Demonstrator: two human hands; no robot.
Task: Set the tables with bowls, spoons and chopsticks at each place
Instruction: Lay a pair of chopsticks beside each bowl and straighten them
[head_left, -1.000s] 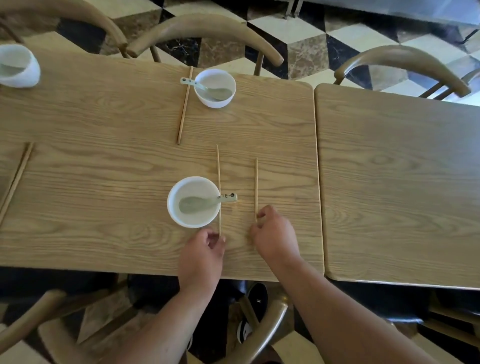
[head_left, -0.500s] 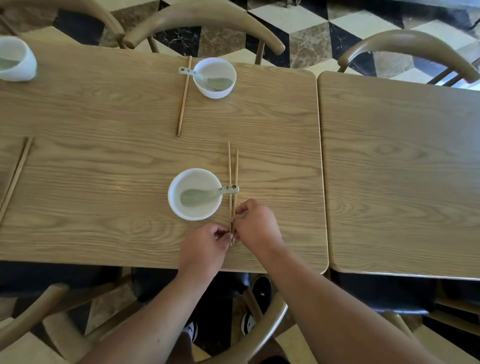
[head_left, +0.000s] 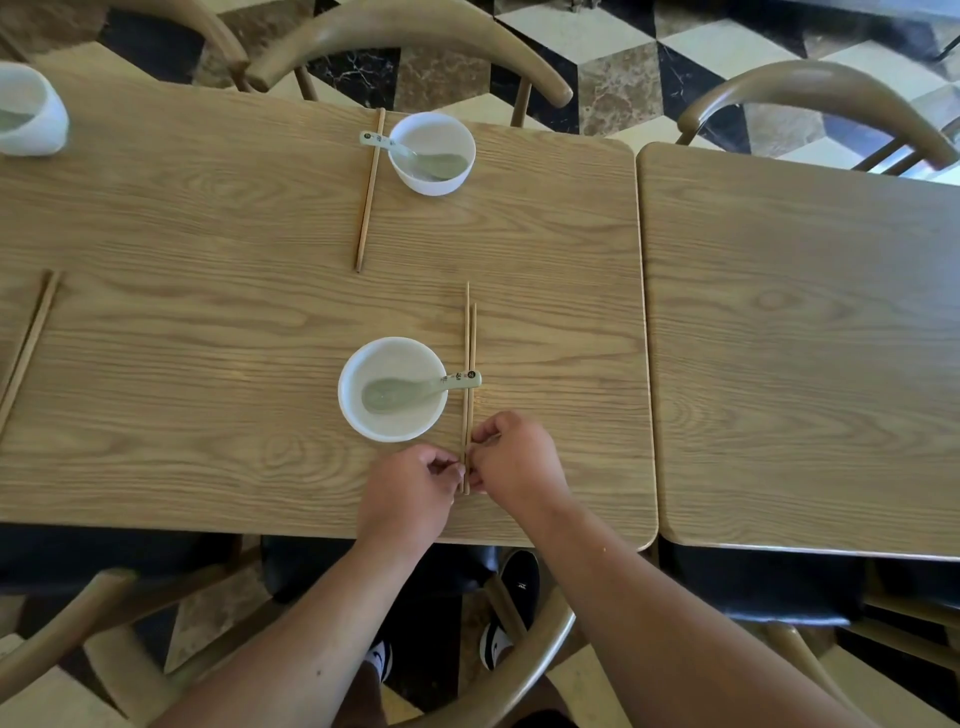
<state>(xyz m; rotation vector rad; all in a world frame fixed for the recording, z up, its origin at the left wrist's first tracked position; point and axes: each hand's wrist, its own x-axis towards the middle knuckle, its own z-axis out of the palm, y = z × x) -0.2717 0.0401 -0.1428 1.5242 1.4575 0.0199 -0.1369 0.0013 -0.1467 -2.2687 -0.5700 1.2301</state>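
The left hand and the right hand both have their fingers curled and pinch the near ends of a pair of thin wooden chopsticks, one hand on each side. The sticks lie side by side on the light wooden table, just right of a round white bowl. A pale green ceramic spoon rests in the bowl, its handle reaching across the sticks.
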